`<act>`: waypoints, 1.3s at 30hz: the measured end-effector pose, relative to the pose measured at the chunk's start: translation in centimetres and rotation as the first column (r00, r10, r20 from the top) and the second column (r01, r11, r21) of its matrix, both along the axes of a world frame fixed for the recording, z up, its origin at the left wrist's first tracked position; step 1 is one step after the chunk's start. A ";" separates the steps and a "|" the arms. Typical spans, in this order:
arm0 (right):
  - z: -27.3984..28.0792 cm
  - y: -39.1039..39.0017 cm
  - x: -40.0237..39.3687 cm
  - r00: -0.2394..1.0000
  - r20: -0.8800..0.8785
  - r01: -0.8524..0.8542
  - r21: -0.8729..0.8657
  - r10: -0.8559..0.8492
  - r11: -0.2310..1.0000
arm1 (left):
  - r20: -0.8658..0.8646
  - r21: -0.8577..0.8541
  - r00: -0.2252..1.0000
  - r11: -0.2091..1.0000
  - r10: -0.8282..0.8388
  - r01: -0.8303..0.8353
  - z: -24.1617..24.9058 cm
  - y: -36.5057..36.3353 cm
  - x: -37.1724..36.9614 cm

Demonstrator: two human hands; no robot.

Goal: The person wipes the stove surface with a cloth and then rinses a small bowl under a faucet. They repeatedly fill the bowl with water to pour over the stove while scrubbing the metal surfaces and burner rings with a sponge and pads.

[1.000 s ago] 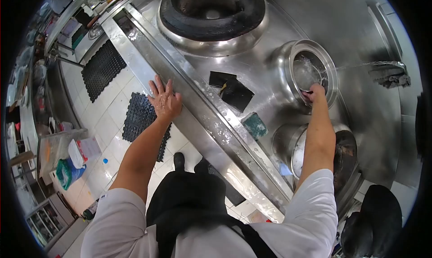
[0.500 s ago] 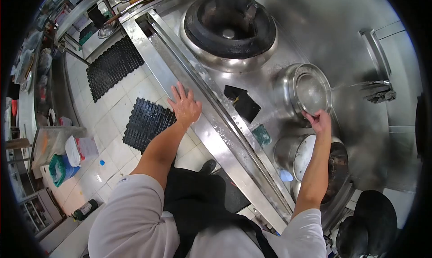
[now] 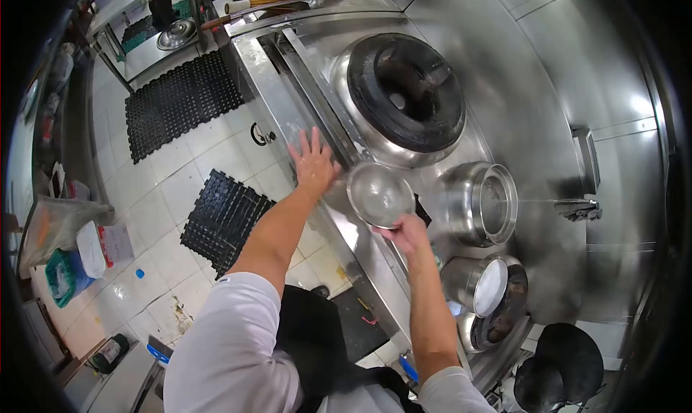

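Observation:
My right hand (image 3: 407, 234) grips the rim of a round metal bowl (image 3: 380, 195), fingers closed on its near edge. The bowl is over the gutter (image 3: 316, 99) along the front of the steel stove top, to the right of my left hand. Fingers spread, my left hand (image 3: 315, 166) is over the front steel ledge (image 3: 270, 89) and holds nothing. Beyond the bowl stands a steel pot (image 3: 468, 204) with a round open mouth. A dark flat piece (image 3: 422, 210) on the stove top is partly hidden behind the bowl and my right hand.
A big black-rimmed wok burner (image 3: 407, 99) is at the far end. Nearer, a steel pot with white contents (image 3: 490, 287) stands by a second burner (image 3: 508, 305). A tap (image 3: 577, 210) juts from the back wall. Black rubber mats (image 3: 223, 222) lie on the tiled floor.
My right hand has brought the bowl from the steel pot's mouth leftward over the gutter. My left hand stays spread at the front ledge. The camera view has shifted.

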State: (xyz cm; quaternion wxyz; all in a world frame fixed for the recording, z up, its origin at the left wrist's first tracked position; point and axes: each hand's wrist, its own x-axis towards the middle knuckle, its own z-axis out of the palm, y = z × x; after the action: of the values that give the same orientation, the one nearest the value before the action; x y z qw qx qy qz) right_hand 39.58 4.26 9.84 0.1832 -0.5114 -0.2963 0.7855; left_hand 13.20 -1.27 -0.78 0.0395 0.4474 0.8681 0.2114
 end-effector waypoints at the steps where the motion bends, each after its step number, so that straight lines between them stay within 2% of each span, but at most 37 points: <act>1: 0.6 -0.7 -3.1 0.999 0.042 0.006 0.010 -0.007 1.000 | 0.023 -0.006 0.999 0.999 0.048 -0.048 -0.1 0.6 -1.7; 2: -0.8 -0.4 -4.9 0.997 0.075 -0.025 0.023 0.023 0.999 | 0.043 -0.014 0.994 0.995 0.096 -0.095 -0.1 1.2 -3.4; 5: 1.2 -1.2 -12.2 0.983 0.161 -0.107 0.088 0.092 0.990 | 0.180 -0.060 0.969 0.985 0.168 -0.160 1.0 2.5 -9.1; 9: 1.9 -0.6 -18.6 0.960 0.213 -0.220 0.184 0.180 0.958 | 0.120 0.030 0.941 0.946 0.316 -0.322 -0.5 5.2 -16.0; 11: 2.4 -0.1 -20.7 0.963 0.181 -0.232 0.191 0.198 0.954 | 0.124 0.016 0.910 0.917 0.395 -0.400 -1.7 6.4 -20.2; 14: 2.3 0.3 -21.5 0.969 0.126 -0.234 0.204 0.212 0.951 | 0.225 0.010 0.852 0.873 0.473 -0.487 -1.4 8.0 -24.2; 17: 1.6 0.1 -19.8 0.986 0.064 -0.162 0.174 0.153 0.971 | 0.200 -0.037 0.864 0.885 0.461 -0.464 -0.6 8.9 -26.6; 18: 1.3 -0.4 -18.9 0.992 0.043 -0.126 0.153 0.121 0.980 | -0.054 -0.132 0.942 0.932 0.333 -0.337 -1.4 9.1 -27.8; 19: 0.9 -0.7 -17.5 0.994 0.038 -0.103 0.132 0.098 0.986 | -0.287 -0.257 0.947 0.940 0.146 -0.223 0.0 8.6 -27.5; 20: 0.3 -0.9 -15.7 0.997 0.034 -0.077 0.108 0.074 0.991 | 0.062 -0.070 0.948 0.948 0.314 -0.310 1.6 8.1 -26.1; 23: -0.3 -2.3 -10.7 1.000 0.009 0.024 0.085 -0.025 0.996 | -0.162 -0.154 0.986 0.985 0.051 -0.076 1.0 7.8 -25.7; 24: 0.2 -3.3 -9.0 0.997 0.023 0.065 0.092 -0.067 0.994 | -0.252 -0.058 0.968 0.998 0.008 -0.023 -1.3 8.0 -25.9; 27: 0.7 -5.4 -2.3 0.974 0.145 0.157 0.137 -0.177 0.978 | -0.202 -0.120 0.973 0.989 -0.114 0.091 -0.5 6.4 -22.2; 28: 0.8 -6.2 0.1 0.954 0.197 0.198 0.155 -0.226 0.968 | -0.220 -0.047 0.966 0.990 -0.138 0.131 -0.9 6.0 -20.7; 31: 1.9 -8.7 6.8 0.890 0.321 0.269 0.202 -0.324 0.942 | -0.345 -0.004 0.882 0.940 -0.322 0.341 -1.2 4.1 -15.5; 35: 3.2 -11.7 13.6 0.782 0.441 0.373 0.236 -0.441 0.897 | -0.283 -0.147 0.754 0.804 -0.593 0.576 -0.8 2.9 -6.1; 36: 3.5 -12.0 14.7 0.791 0.438 0.357 0.239 -0.428 0.903 | -0.277 -0.180 0.707 0.758 -0.651 0.627 -0.8 2.5 -3.4; 38: 4.3 -12.2 14.9 0.745 0.478 0.390 0.254 -0.465 0.885 | -0.007 -0.302 0.677 0.647 -0.736 0.700 1.4 1.9 1.6; 39: 4.8 -12.2 15.0 0.721 0.500 0.402 0.262 -0.480 0.877 | 0.038 -0.192 0.694 0.677 -0.719 0.711 0.8 1.6 3.7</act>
State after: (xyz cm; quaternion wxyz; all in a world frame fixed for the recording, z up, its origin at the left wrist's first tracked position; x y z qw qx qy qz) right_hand 54.62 -7.98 14.60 0.3059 -0.7573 -0.2579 0.5162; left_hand 16.91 0.36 0.02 0.1441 0.7490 0.6411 0.0855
